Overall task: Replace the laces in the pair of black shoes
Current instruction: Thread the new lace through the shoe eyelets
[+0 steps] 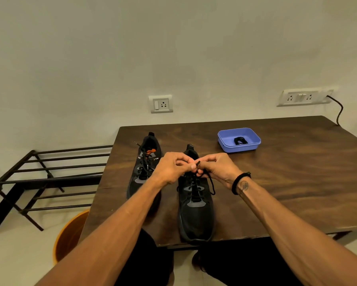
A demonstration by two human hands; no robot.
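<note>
Two black shoes stand on the dark wooden table (276, 182), toes toward me. The left shoe (144, 168) is laced, with loose lace ends near its opening. Over the tongue of the right shoe (195, 209) both hands meet. My left hand (171, 167) and my right hand (217, 167) pinch the black lace (211, 184) between their fingertips, its tip sticking up between them. One strand loops down the shoe's right side. A coiled black lace (240, 140) lies in a purple tray (225, 141) at the back.
A black metal rack (45, 178) stands left of the table. An orange bucket (70, 236) sits on the floor by the table's front left corner. Wall sockets and a black cable (339, 112) are behind the table.
</note>
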